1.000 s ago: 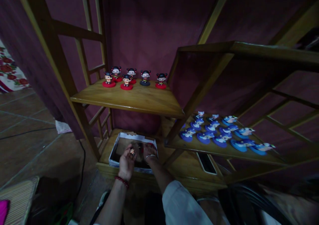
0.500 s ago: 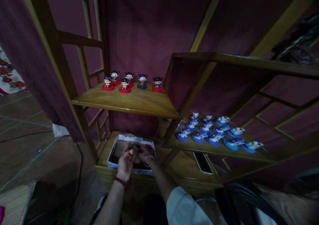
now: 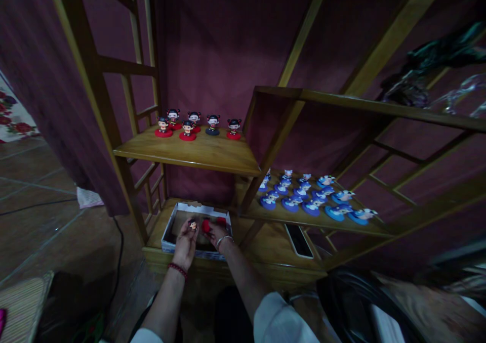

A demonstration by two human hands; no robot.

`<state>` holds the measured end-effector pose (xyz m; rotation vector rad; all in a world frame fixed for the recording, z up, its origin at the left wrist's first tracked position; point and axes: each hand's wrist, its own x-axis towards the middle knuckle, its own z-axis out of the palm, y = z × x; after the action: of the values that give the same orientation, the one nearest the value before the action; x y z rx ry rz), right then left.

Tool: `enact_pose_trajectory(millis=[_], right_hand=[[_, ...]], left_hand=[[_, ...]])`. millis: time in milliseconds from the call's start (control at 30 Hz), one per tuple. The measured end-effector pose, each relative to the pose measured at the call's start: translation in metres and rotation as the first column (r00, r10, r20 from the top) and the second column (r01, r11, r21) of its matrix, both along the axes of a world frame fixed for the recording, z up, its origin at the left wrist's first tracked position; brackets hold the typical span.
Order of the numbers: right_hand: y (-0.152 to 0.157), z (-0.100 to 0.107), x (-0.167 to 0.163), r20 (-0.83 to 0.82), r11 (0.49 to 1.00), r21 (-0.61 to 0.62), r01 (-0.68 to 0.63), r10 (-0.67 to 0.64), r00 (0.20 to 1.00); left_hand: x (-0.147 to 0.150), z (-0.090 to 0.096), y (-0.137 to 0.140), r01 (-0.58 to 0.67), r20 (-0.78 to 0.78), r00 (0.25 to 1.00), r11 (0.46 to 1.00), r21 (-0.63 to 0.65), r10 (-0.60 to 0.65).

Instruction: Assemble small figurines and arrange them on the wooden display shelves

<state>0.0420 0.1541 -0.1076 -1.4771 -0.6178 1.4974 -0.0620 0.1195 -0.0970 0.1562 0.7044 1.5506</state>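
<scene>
Over a low cardboard box [image 3: 167,241], my left hand [image 3: 185,243] grips a small dark-haired figurine [image 3: 193,225] with its face turned up. Close beside it, my right hand [image 3: 214,232] pinches a round red base [image 3: 206,225]. A gap separates the figurine from the base. More red pieces [image 3: 221,221] lie in the box just past my right fingers. On the shelf above, several similar figurines [image 3: 187,128] sit on round bases, most of them red and one dark.
Blue and purple figurines [image 3: 292,203] stand in rows on the right shelf [image 3: 364,230]. A phone [image 3: 299,241] lies on the bottom board below them. A wooden upright [image 3: 102,130] rises left of the box, and a black cable [image 3: 120,252] runs along the floor.
My right hand has lifted a red base from the box's right side and brought it near the figurine. My left hand still holds the figurine. The view has shifted slightly.
</scene>
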Motion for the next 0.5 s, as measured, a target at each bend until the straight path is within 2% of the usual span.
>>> enact_pose_trajectory(millis=[233,500], right_hand=[[-0.003,0.0,-0.001,-0.065,0.998,-0.02,0.056,-0.057,0.996],[-0.013,0.005,-0.006,0.036,0.999,0.025,-0.02,0.019,0.999]], left_hand=[[0.001,0.002,-0.001,-0.025,0.015,1.0,1.0,-0.016,0.025],[0.002,0.008,-0.004,-0.039,-0.068,0.997,0.997,-0.061,0.034]])
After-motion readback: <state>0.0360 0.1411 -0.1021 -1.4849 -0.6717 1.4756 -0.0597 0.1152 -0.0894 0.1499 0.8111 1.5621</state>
